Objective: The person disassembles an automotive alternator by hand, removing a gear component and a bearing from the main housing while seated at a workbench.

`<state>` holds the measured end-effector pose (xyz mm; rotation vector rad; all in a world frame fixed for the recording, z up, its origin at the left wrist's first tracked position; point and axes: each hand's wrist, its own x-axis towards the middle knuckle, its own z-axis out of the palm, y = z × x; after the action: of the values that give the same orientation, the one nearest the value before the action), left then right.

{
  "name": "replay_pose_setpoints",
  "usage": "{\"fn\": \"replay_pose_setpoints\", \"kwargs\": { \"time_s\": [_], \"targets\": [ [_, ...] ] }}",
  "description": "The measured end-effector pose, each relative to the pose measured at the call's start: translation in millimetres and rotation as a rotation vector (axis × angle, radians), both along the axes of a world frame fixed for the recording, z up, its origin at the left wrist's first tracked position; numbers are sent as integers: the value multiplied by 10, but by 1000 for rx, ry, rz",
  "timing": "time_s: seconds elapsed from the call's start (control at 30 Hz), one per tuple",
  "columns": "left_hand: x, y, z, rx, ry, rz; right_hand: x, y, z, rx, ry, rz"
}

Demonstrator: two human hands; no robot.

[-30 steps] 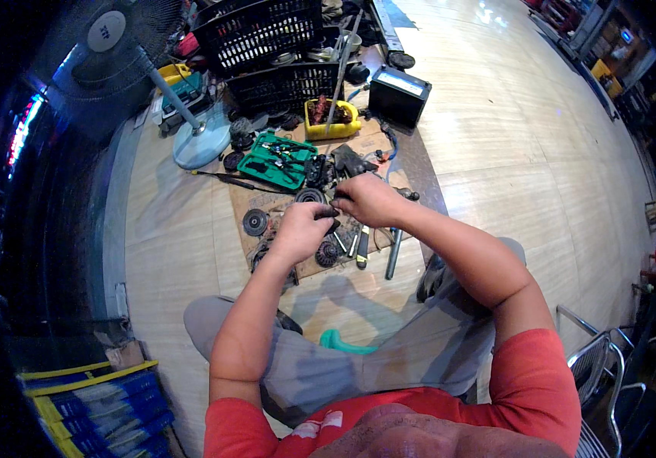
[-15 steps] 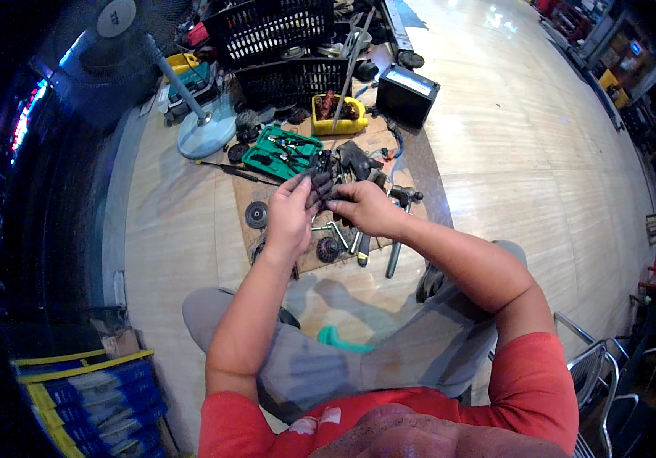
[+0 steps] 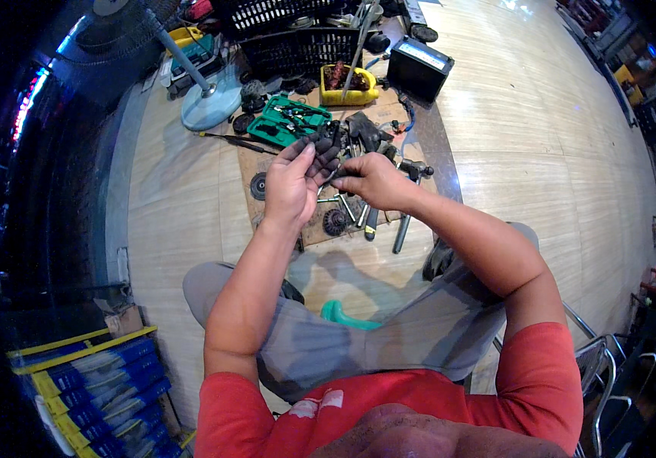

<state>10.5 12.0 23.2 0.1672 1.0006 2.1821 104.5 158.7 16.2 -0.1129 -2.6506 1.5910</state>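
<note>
Above the cardboard mat [image 3: 278,164] on the floor, the left hand [image 3: 293,183] cups a small dark metal part [image 3: 328,141], fingers curled around it. The right hand [image 3: 373,179] pinches its near edge. A green tool case [image 3: 290,122] lies just beyond.

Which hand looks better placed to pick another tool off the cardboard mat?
Probably the right hand: it pinches only a small piece beside the dark metal part that the left hand grips, and it hovers directly above the loose tools on the mat.
</note>
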Motion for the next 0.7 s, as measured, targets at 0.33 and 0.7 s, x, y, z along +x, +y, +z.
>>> {"fn": "replay_pose_setpoints", "kwargs": {
  "time_s": [0.33, 0.7],
  "targets": [
    [94, 32, 22, 28, 47, -29, -33, 44, 109, -430, -32, 27],
    [116, 18, -31, 70, 27, -40, -10, -28, 111, -411, -120, -51]
  ]
}}
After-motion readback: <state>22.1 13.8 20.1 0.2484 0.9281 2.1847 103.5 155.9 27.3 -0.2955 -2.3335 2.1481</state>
